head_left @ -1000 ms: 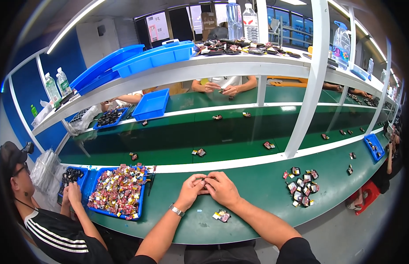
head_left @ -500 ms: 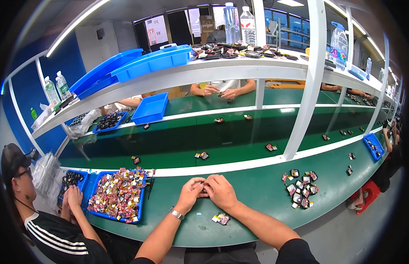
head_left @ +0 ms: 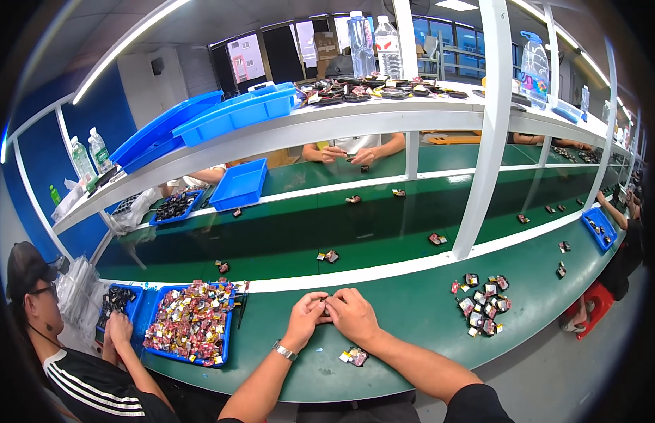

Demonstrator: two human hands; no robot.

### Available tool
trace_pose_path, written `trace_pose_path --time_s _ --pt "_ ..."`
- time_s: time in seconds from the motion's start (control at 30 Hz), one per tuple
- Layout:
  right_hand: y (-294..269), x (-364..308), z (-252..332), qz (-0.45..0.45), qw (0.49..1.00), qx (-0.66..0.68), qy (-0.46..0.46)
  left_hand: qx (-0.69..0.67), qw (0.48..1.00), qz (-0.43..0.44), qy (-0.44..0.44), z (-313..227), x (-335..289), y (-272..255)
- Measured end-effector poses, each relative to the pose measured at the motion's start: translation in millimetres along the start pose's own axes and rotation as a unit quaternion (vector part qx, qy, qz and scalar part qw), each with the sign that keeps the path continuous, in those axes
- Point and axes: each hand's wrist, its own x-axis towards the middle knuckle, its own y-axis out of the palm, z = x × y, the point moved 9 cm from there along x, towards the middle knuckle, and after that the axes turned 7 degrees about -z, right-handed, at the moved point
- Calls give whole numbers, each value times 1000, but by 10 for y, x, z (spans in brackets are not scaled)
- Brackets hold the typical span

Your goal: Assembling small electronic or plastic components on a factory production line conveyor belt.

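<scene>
My left hand [head_left: 306, 321], with a metal watch on its wrist, and my right hand [head_left: 353, 316] meet over the green table. Their fingertips pinch a small dark part [head_left: 326, 309] from both sides; the fingers cover most of it. Just below my hands lies a small black part with pink, white and yellow pieces [head_left: 356, 357]. To the right is a loose pile of similar black parts with labels [head_left: 488, 304]. Left of my hands, a blue tray [head_left: 227, 349] is heaped with small pink, white and yellow pieces.
Tweezers [head_left: 242, 303] lie beside the tray. At my left sits a co-worker [head_left: 95, 381] with hands together near a smaller blue tray [head_left: 135, 303]. Beyond a white rail [head_left: 398, 270], small parts lie on a dark green belt [head_left: 384, 243]. A white post [head_left: 488, 141] carries the shelf overhead.
The view has shifted slightly. My hands stay together on the small dark part. At the far right, a co-worker's arm now reaches toward the blue tray there.
</scene>
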Motion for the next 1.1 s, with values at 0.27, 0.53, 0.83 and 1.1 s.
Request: trace_pose_path --time_s 0.27,0.53,0.83,1.1 --pt "-52 36 50 -23 999 -12 -31 -16 1000 17 14 0 12 -36" --pt "-55 17 33 -32 998 20 -41 -24 999 32 7 -4 26 -24" --pt "-32 17 7 -16 999 17 -32 -25 999 34 -5 0 12 -10" --pt "72 4 -39 14 997 75 27 -47 998 19 -21 24 39 -59"
